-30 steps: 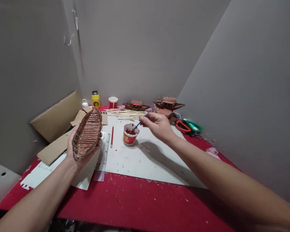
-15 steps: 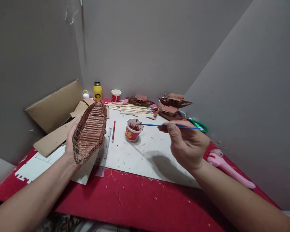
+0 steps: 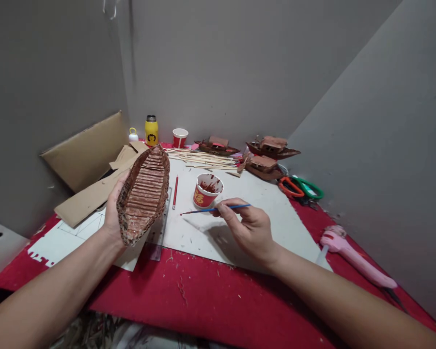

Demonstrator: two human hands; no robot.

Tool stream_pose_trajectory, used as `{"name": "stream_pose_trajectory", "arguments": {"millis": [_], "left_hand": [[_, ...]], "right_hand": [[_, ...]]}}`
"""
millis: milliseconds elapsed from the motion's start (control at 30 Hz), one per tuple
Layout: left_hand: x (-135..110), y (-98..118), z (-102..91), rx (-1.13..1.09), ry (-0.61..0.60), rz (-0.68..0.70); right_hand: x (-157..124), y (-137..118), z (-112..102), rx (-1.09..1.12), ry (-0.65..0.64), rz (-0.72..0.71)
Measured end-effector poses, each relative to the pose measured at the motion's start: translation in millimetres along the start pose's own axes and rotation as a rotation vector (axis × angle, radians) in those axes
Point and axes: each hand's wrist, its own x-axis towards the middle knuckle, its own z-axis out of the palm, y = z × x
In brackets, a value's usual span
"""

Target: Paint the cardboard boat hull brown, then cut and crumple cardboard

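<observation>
My left hand (image 3: 113,213) grips a brown ribbed cardboard boat hull (image 3: 144,194) from behind, holding it tilted above the table's left side. A thin blue paintbrush (image 3: 212,210) is pinched in my right hand (image 3: 249,228), lying nearly level with its tip pointing left toward the hull. Just behind the brush stands a red paper cup (image 3: 207,191) with brown paint inside, on the white board (image 3: 236,218).
A clear ruler (image 3: 160,228) and red pencil (image 3: 175,192) lie beside the hull. Wooden sticks (image 3: 199,160), finished model boats (image 3: 271,148), a second cup (image 3: 179,137) and a yellow bottle (image 3: 151,131) stand at the back. Scissors (image 3: 301,186) and a pink glue gun (image 3: 352,257) lie right; cardboard sheets (image 3: 87,155) lean left.
My right hand lifted the brush out of the paint cup, swung it right, then brought it down left toward the hull. The hull stays held in my left hand.
</observation>
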Motion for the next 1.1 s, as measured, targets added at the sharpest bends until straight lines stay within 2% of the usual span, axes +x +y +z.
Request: {"name": "stream_pose_trajectory", "arguments": {"millis": [233,400,567,667,800,867,933,1100], "left_hand": [[-5,-3,14.8,0.119,0.177,0.064],[-5,-3,16.7,0.132,0.191,0.065],[-5,-2,17.2,0.155,0.201,0.065],[-6,-3,19.1,0.123,0.182,0.072],[-6,-4,18.4,0.096,0.167,0.069],[-5,-3,13.8,0.096,0.125,0.045],[-4,-2,5.9,0.104,0.031,-0.023],[-3,0,-17.2,0.137,-0.354,-0.248]], "right_hand": [[-5,10,4,-0.032,-0.029,-0.033],[-8,11,8,-0.004,-0.037,-0.006],[-10,2,6,0.103,-0.031,0.085],[-9,-7,-2,0.185,0.019,0.149],[-1,-21,-16,0.359,0.172,0.22],[6,-30,-21,0.475,0.251,0.241],[12,-40,-24,0.54,0.3,0.211],[19,-48,-23,0.495,0.338,0.114]]}}
